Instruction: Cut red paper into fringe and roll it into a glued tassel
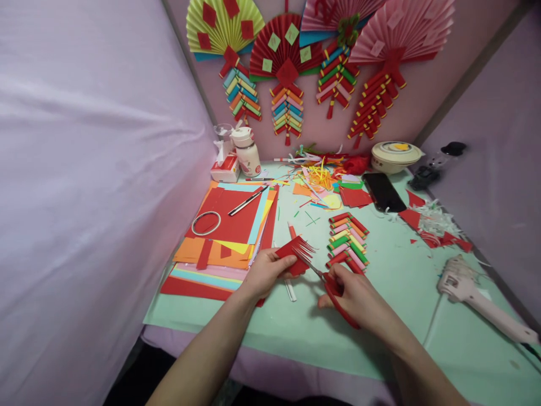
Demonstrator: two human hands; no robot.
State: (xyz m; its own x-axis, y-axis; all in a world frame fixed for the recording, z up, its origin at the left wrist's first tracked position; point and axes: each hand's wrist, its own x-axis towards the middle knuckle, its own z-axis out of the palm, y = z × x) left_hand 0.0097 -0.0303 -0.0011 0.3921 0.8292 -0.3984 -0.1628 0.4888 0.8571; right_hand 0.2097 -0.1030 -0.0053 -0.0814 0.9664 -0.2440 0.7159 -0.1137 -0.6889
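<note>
My left hand (267, 270) pinches a small piece of red paper (295, 254) whose far edge is cut into a fringe of thin strips. My right hand (355, 293) grips red-handled scissors (325, 279), and their blades reach into the fringed edge of the paper. Both hands hover just above the pale green table (296, 327), near its front edge. A bundle of rolled paper tubes in red, green, pink and yellow (348, 241) lies just beyond my right hand.
A stack of coloured paper sheets (224, 237) with a tape ring (206, 223) and a pen lies at left. A glue gun (469, 287) is at right. A phone (383, 192), a bowl (395, 155), a bottle (247, 151) and paper scraps sit at the back. Paper fans hang on the wall.
</note>
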